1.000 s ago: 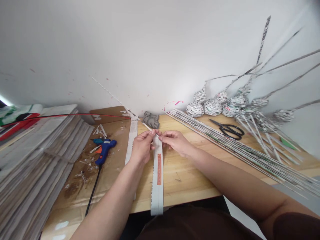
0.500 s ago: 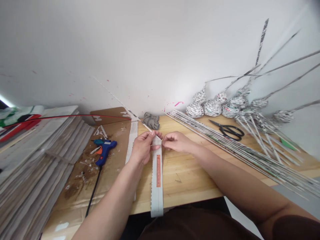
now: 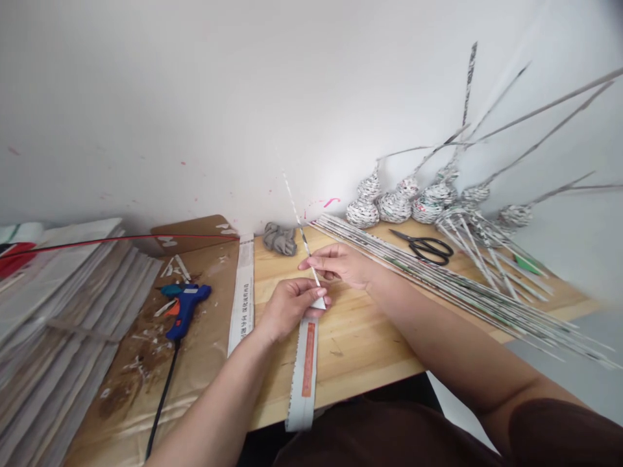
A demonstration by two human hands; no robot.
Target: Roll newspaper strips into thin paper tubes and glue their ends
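A newspaper strip (image 3: 307, 370) hangs over the table's front edge, its far end running up into my left hand (image 3: 295, 305). That hand is closed, pinching the paper between thumb and fingers where the strip narrows to a folded point. From there a thin rolled paper stick (image 3: 300, 230) rises away from me toward the wall. My right hand (image 3: 341, 264) pinches the stick just above the left hand, thumb and fingers closed on it. The fingers hide part of the join between strip and stick.
Left are a blue glue gun (image 3: 187, 308) on stained cardboard, stacked paper strips (image 3: 97, 311) and a flat newspaper strip (image 3: 243, 285). Grey cloth (image 3: 280, 239) lies by the wall. At right are paper sticks (image 3: 428, 275), black scissors (image 3: 428, 250) and several woven paper gourds (image 3: 363, 211).
The stick has swung from leaning left to nearly upright. My right hand has moved from beside the strip up onto the stick. The camera view has shifted slightly right.
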